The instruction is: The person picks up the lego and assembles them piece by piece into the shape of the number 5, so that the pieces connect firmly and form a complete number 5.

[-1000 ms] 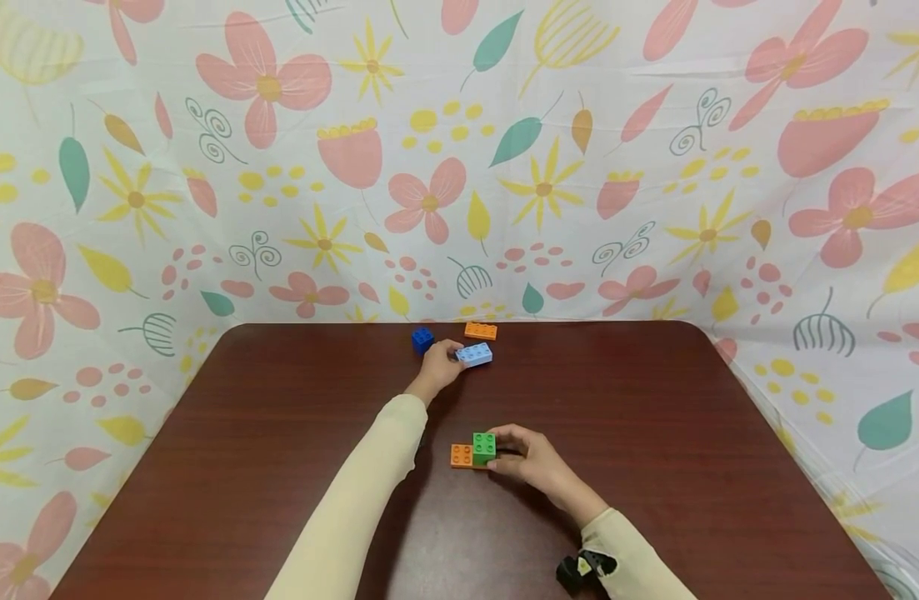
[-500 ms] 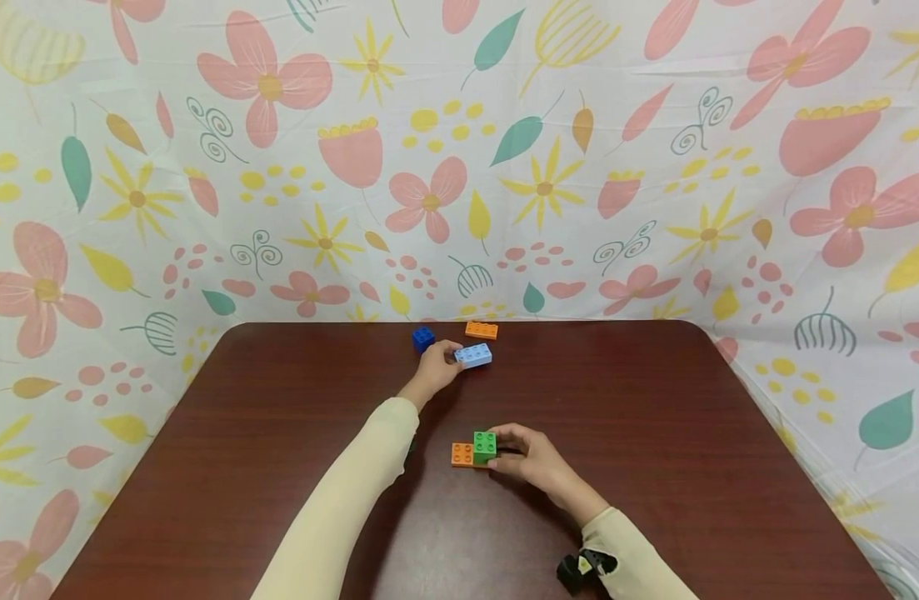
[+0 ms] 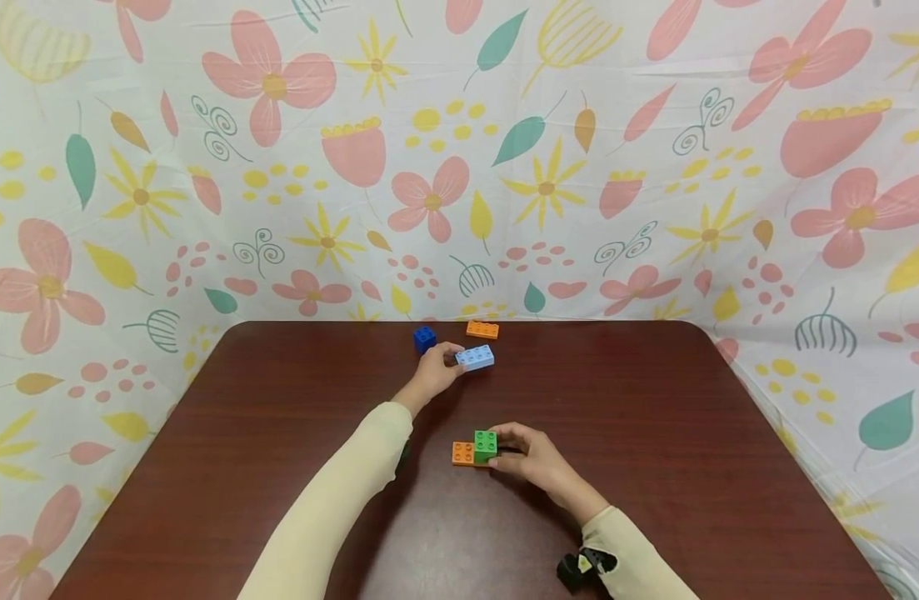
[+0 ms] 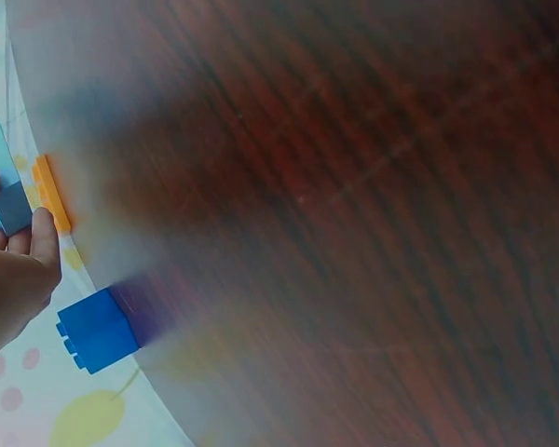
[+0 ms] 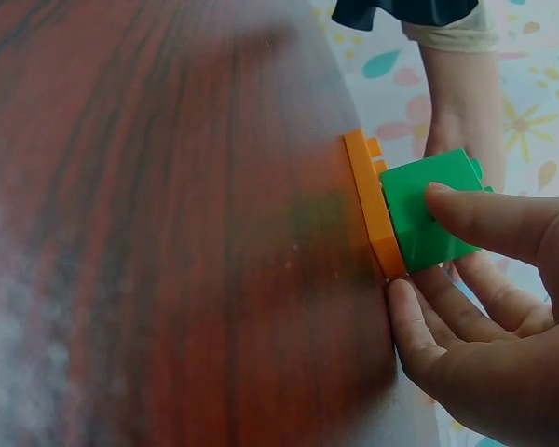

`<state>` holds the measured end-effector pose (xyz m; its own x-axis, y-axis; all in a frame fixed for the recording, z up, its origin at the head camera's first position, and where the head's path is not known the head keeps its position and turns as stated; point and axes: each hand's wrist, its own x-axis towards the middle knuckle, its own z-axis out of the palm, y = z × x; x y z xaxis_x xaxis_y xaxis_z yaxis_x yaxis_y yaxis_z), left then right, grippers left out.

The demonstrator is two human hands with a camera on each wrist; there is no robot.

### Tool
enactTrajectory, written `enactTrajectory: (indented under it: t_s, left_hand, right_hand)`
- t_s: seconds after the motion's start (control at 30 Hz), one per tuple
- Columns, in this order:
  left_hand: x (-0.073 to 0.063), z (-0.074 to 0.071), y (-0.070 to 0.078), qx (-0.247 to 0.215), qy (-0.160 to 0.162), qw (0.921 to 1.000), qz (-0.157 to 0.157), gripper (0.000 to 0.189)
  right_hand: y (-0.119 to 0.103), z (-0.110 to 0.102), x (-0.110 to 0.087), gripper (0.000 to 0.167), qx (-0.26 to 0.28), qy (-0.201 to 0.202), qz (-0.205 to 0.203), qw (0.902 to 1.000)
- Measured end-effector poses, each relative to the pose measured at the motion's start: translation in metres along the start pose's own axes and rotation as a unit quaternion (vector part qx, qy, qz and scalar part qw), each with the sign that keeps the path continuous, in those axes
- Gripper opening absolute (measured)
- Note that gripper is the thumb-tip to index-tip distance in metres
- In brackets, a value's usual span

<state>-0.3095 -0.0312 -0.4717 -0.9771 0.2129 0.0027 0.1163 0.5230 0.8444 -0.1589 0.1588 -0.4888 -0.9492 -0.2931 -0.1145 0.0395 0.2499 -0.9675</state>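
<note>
My left hand (image 3: 434, 372) is at the far part of the table, its thumb and fingers pinching the left end of a light blue building brick (image 3: 476, 357). In the left wrist view that brick (image 4: 12, 207) shows between the fingertips; I cannot tell whether it touches the table. Nearer me, my right hand (image 3: 536, 460) grips a green brick (image 3: 485, 446) from its right side. The green brick sits on the right part of a flat orange brick (image 3: 462, 452), leaving the left studs bare. In the right wrist view, my thumb lies on the green brick (image 5: 424, 219).
A dark blue brick (image 3: 425, 338) stands just behind my left hand. Another flat orange brick (image 3: 482, 330) lies at the back edge of the dark wooden table (image 3: 616, 392). A floral cloth (image 3: 579, 208) hangs behind the table.
My left forearm has swung a little to the left and back toward me, while the left hand and the light blue brick stay almost in place. My right hand has not visibly moved.
</note>
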Motion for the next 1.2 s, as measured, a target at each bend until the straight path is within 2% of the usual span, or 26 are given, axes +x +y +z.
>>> enactTrajectory:
  t_s: [0.7,1.2]
  left_hand:
    - [-0.015,-0.005,-0.004,-0.030,0.001,0.9992,0.028,0.028]
    - [-0.026,-0.015,-0.003,-0.042,-0.021,0.9939,0.100,0.035]
  right_hand:
    - [0.001,0.001,0.000,0.040,0.002,0.003,-0.002,1.0000]
    - [0.000,0.000,0.000,0.040,0.004,0.002,-0.008,1.0000]
